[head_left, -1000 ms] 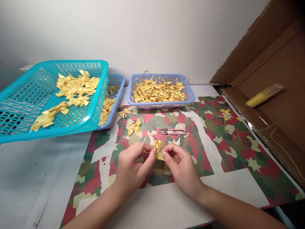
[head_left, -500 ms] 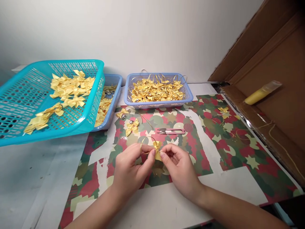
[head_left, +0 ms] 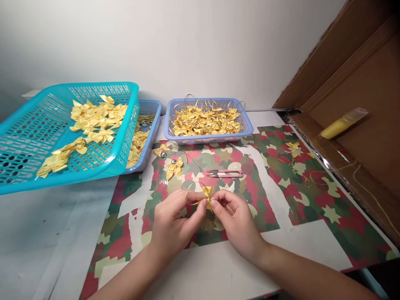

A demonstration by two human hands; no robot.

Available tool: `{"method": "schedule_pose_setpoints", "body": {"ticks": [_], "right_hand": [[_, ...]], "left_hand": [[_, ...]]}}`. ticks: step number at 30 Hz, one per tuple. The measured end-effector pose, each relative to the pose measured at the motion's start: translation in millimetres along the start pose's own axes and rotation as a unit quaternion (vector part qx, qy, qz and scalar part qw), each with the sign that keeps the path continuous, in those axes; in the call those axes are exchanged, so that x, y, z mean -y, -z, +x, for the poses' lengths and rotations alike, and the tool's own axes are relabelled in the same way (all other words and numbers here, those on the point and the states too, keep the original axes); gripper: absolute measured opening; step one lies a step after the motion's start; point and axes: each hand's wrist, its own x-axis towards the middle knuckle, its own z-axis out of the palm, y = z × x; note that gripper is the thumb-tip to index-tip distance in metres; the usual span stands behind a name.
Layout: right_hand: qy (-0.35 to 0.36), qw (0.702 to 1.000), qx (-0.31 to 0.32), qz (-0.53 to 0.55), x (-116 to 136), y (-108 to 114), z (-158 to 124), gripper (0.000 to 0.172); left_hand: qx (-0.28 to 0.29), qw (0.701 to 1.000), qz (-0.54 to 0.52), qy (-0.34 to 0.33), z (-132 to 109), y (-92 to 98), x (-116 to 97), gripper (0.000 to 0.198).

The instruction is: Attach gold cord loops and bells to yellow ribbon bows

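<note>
Between my hands, over the patterned sheet, is a yellow ribbon bow (head_left: 208,192) standing on end. My left hand (head_left: 179,216) pinches its left side with thumb and forefinger, and a loop of gold cord (head_left: 187,196) arches from the bow over those fingers. My right hand (head_left: 233,214) pinches the bow's right side, its other fingers curled. The fingertips hide the bow's middle. Just beyond them lie pink-handled thread snips (head_left: 224,173). Farther left are a loose bow (head_left: 174,168) and another bow (head_left: 161,150), with small silver bells (head_left: 163,154) beside them.
A turquoise basket (head_left: 125,143) of plain bows rests tilted at left, over a blue basket (head_left: 153,131) holding bows and gold cords. Behind the snips, a blue-violet basket (head_left: 206,139) is heaped with corded bows. A cardboard box (head_left: 350,79) with a yellow tube (head_left: 342,123) borders the right.
The bow has turned slightly between my fingertips, its lower tail now narrower in view. Both hands keep their pinch; the whole view has shifted a little.
</note>
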Motion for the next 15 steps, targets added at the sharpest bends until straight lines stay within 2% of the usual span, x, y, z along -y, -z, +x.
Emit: {"method": "schedule_pose_setpoints", "body": {"ticks": [6,15], "right_hand": [[-0.003,1.000,0.002,0.011,-1.5,0.3,-0.7,0.024],[-0.007,1.000,0.008,0.014,-3.7,-0.1,-0.9,0.025]], "left_hand": [[-0.008,1.000,0.020,-0.006,0.2,2.8,-0.2,0.008],[0.017,1.000,0.004,-0.016,5.6,6.7,0.7,0.009]]}}
